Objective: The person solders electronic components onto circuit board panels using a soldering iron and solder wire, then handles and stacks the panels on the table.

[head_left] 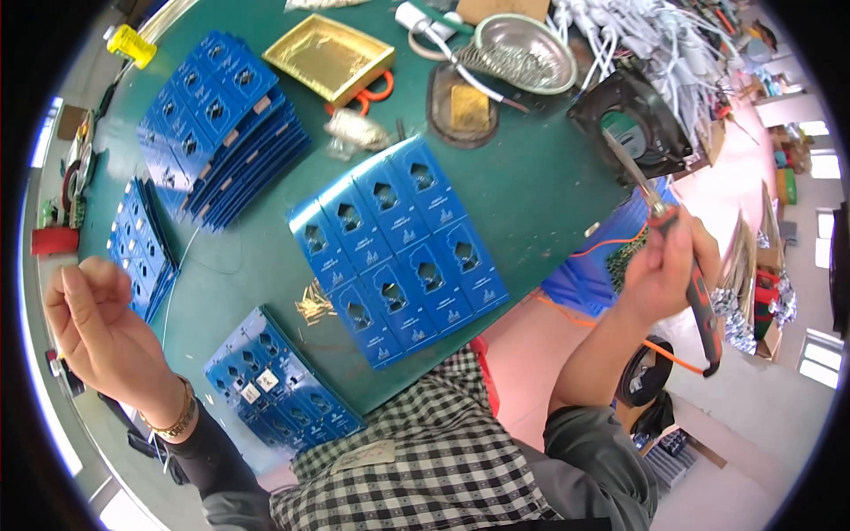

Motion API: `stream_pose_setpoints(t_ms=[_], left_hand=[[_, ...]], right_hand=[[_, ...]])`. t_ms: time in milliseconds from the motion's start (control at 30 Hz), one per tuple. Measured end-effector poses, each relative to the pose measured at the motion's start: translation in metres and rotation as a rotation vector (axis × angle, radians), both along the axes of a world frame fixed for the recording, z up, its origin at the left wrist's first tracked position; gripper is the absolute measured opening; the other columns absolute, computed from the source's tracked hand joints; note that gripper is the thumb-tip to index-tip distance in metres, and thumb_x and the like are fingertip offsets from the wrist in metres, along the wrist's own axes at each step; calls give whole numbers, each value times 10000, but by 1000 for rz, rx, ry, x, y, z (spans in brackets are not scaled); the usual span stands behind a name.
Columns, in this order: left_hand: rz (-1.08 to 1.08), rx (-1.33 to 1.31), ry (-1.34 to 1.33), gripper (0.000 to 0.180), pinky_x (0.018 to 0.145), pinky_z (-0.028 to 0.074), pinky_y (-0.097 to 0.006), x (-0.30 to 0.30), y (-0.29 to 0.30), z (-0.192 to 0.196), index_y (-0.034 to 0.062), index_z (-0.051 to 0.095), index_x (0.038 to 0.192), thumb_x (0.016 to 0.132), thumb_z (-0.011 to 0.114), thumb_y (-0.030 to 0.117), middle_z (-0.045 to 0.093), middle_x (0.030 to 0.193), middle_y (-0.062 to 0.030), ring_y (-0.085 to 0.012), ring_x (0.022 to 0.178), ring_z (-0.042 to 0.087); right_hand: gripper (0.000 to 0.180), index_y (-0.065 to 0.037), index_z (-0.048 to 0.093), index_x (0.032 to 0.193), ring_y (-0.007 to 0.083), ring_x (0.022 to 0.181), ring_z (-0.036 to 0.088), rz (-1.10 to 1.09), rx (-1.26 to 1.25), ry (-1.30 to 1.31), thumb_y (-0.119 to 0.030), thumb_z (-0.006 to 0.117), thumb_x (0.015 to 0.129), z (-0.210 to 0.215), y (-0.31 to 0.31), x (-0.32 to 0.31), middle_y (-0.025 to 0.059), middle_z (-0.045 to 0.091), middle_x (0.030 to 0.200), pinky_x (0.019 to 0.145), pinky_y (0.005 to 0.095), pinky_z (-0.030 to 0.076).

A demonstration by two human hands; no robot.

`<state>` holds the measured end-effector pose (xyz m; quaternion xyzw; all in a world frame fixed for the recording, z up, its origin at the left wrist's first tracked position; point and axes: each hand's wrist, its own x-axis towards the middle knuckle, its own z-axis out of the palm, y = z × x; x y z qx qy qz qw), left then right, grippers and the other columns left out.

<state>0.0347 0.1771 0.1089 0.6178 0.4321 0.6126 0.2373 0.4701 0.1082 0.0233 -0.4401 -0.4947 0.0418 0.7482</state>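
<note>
Green matting is being shown across the desk (531,177) in the head view, with a pale floor and cluttered shelves being seen past its right edge. A blue panel of circuit boards (398,252) is being displayed at the middle of the desk, and further blue stacks (221,124) are being kept at the upper left and near the lower edge. A gold tray (329,55), a round metal dish (524,51) and a black fan (639,119) are being seen along the far side. A soldering iron (686,265) with a red and black handle is being grasped by the right hand (666,274), its grip clenched round the handle, off the desk's right edge with the tip being pointed toward the fan. The left hand (102,327) is being held loosely curled over the left edge; whether anything is being pinched there cannot be told.
</note>
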Motion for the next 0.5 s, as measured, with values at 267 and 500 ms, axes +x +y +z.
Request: stream_pose_setpoints(t_ms=[267,500], left_hand=[[-396,-288,723,220,866,464,-361,98,22,-59,-3,567,965,796,676,84,616,1082,-156,-322,1016,590],[-323,-284,998,394,830,454,-401,120,38,-89,24,586,1073,732,741,146,569,1028,-135,-331,972,538]], right_hand=[[78,33,677,842,103,670,617,-66,-269,-149,-27,684,792,14,71,-13,80,681,754,628,231,482],[284,15,648,1019,74,637,576,184,-465,59,-63,738,761,-8,115,-9,20,630,774,581,210,462]])
